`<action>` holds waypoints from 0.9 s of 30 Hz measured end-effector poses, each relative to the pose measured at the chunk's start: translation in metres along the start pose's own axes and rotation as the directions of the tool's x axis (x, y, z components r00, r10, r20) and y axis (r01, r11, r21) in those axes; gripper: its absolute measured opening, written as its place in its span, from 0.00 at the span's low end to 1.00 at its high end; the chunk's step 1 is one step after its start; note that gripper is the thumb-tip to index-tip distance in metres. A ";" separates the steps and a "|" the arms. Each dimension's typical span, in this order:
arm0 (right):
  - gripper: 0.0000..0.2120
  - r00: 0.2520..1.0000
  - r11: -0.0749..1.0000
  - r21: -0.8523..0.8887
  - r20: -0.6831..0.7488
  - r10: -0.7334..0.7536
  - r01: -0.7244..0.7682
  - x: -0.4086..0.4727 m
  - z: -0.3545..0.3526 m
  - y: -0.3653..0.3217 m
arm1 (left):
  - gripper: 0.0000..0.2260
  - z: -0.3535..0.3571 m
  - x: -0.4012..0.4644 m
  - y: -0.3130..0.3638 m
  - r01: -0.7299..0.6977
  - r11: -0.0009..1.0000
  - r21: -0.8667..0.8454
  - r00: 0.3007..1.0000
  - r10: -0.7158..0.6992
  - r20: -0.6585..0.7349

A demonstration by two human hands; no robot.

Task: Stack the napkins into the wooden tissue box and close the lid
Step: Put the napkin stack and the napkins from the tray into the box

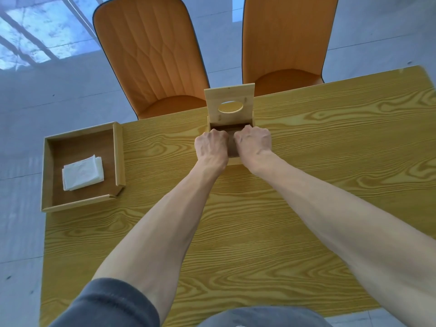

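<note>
Both hands are curled knuckles-up over the open top of the wooden tissue box (232, 147), the left hand (211, 145) and the right hand (254, 142) almost touching, fingers bent down into the cavity. Whether anything is pinched beneath them cannot be told, since the fingertips are hidden and no white paper shows between the hands. Nearest the camera, a grey sleeve (111, 305) is pushed up the left arm, and both bare forearms are stretched across the wood-grain table (306, 208). At the left edge of the table, well apart from the box, an open wooden tray (118, 156) is seen with a small stack of folded white napkins (82, 173) lying in it. Beyond the hands, the hinged lid (230, 102), with its oval opening, is held upright at the far side of the box. Two orange chairs (151, 55) are drawn up behind.

The step in hand is judged to be the pressing or seating of material inside the box. It would be done well if pressure were kept even and flat, the corners squared to the walls, and the upright lid left unbumped. The tray's napkins remain to be moved before closing.
</note>
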State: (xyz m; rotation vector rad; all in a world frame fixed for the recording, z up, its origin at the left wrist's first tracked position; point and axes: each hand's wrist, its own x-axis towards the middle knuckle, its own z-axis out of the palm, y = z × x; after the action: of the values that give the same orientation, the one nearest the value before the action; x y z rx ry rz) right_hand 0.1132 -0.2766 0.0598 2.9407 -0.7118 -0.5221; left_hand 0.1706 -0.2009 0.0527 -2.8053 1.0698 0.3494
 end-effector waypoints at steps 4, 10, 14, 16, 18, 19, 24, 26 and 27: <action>0.09 0.998 1.000 0.029 -0.059 -0.010 0.011 -0.003 0.003 0.001 | 0.12 -0.001 -0.001 0.002 -0.039 0.998 0.055 0.999 0.039 0.000; 0.10 0.992 0.989 0.097 -0.074 -0.102 0.108 0.001 0.015 0.009 | 0.07 0.005 0.001 -0.009 -0.091 0.996 0.006 0.996 0.091 -0.010; 0.10 0.993 0.989 0.093 -0.004 -0.118 0.118 0.005 0.015 0.009 | 0.10 0.007 0.002 -0.017 -0.140 0.990 0.005 0.988 0.139 0.061; 0.09 0.992 0.989 0.086 0.018 -0.123 0.121 0.005 0.013 0.009 | 0.11 0.008 0.002 -0.019 -0.159 0.987 0.005 0.982 0.157 0.109; 0.09 0.991 0.989 0.093 0.049 -0.123 0.118 0.005 0.012 0.009 | 0.12 0.010 0.002 -0.021 -0.181 0.984 -0.010 0.972 0.180 0.150; 0.09 0.991 0.988 0.108 0.070 -0.117 0.109 0.005 0.011 0.010 | 0.12 0.010 0.002 -0.022 -0.188 0.982 -0.016 0.970 0.188 0.157; 0.12 0.997 0.968 0.242 0.016 -0.072 0.066 0.001 0.010 0.011 | 0.18 0.010 -0.007 -0.030 -0.203 0.973 -0.106 0.976 0.210 0.064; 0.14 0.996 0.947 0.312 -0.076 -0.047 0.069 -0.005 0.009 0.013 | 0.18 0.006 -0.016 -0.038 -0.249 0.954 -0.165 0.967 0.253 0.005; 0.14 0.992 0.936 0.342 -0.121 -0.039 0.079 -0.008 0.006 0.014 | 0.17 0.003 -0.021 -0.044 -0.273 0.945 -0.183 0.962 0.270 -0.037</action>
State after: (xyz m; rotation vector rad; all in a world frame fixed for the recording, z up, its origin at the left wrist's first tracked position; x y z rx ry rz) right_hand 0.0981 -0.2853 0.0586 3.2938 -0.7752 -0.2504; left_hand 0.1843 -0.1539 0.0561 -2.8196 1.5066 0.4849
